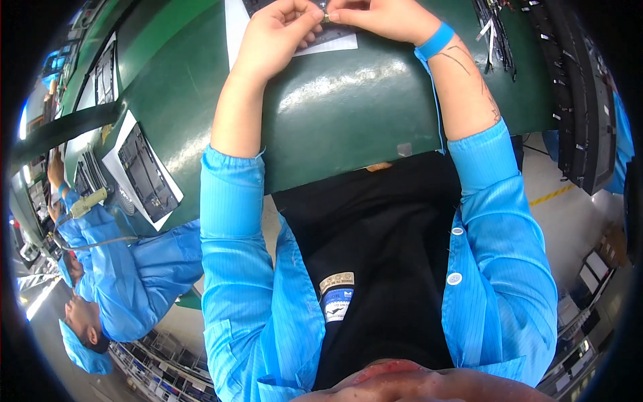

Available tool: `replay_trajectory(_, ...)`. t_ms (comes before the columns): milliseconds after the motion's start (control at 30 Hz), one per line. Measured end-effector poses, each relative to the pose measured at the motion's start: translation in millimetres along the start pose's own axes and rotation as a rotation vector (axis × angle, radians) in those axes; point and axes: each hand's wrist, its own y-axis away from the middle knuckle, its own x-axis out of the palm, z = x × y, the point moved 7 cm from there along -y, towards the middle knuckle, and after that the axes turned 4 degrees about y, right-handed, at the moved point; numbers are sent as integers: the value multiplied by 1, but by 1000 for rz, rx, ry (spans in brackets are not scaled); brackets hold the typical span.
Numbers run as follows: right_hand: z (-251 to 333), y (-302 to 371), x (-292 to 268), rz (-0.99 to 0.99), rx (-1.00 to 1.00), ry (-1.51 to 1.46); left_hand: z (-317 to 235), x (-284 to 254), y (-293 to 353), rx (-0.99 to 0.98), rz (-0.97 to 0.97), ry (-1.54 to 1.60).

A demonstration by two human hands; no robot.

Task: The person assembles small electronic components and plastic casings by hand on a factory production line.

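Two-handed pinch at upper edge of view: left hand (284, 28) and right hand (385, 17), fingertips closed together on small pale-green piece (326, 18). Just above dark flat rectangular panel (336, 31), set on white paper sheet (343, 44), on glossy green worktop (348, 120). Seemingly mid-step: panel laid out, piece not yet released. Whether joined to panel, cannot tell. Thin black strips with pale ends (494, 41) at right, out of hand, perhaps unused; full remainder unreadable.
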Motion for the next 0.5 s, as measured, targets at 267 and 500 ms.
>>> replay_trajectory(267, -2, 1, 0, -39, -20, 79, -6, 1, 2, -7, -7, -42)
replay_trajectory(500, -3, -3, 2, -20, 29, 91, -6, 3, 6, -30, -36, -8)
